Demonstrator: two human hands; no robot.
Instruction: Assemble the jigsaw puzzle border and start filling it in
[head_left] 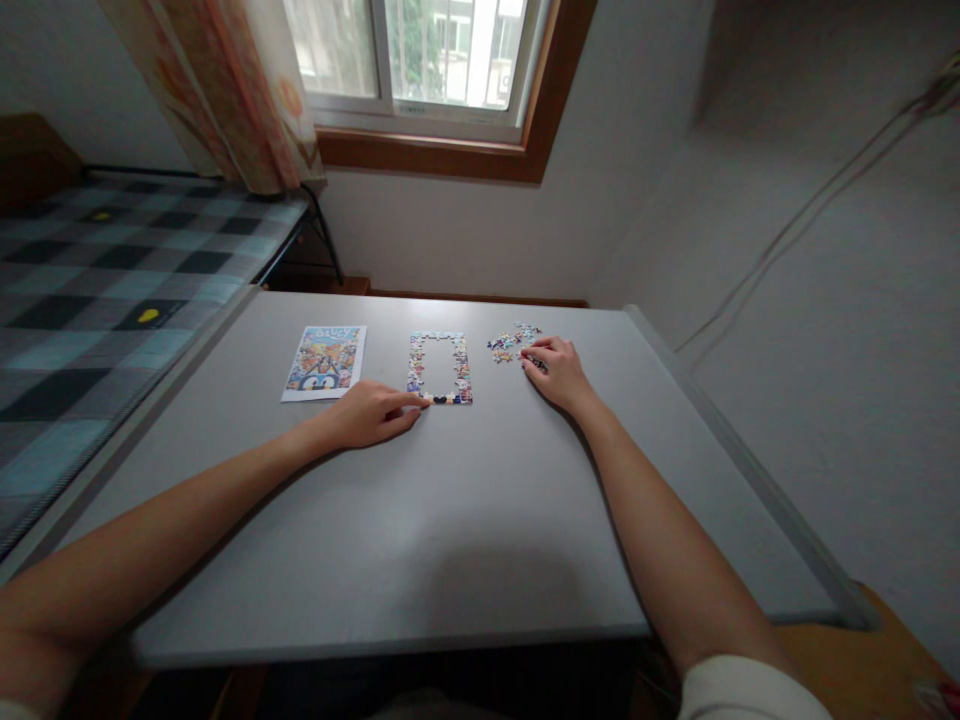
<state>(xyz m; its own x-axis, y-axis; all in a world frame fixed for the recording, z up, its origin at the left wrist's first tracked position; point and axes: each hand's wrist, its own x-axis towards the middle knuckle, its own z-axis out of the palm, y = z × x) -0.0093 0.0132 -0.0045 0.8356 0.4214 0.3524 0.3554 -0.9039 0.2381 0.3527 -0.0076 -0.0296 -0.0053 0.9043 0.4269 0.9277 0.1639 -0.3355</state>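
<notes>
A jigsaw puzzle border [466,372] lies joined on the table as an upright rectangle, its middle showing bare tabletop. My left hand [369,413] rests at the border's lower left corner, index finger stretched out and touching the bottom edge. To the right is a loose pile of puzzle pieces [513,341]. Over the pile's near right side lies my right hand [556,372], fingers apart and fingertips down among the pieces; some pieces are hidden beneath it. A printed reference picture [328,358] with colourful cartoon figures lies left of the border, just beyond my left hand.
The white table [390,540] has raised rims at its left and right sides. A bed with a checked cover [150,260] stands to the left. Behind the table are a curtain [232,90] and a wood-framed window [435,145]. A cord [787,235] hangs along the right wall.
</notes>
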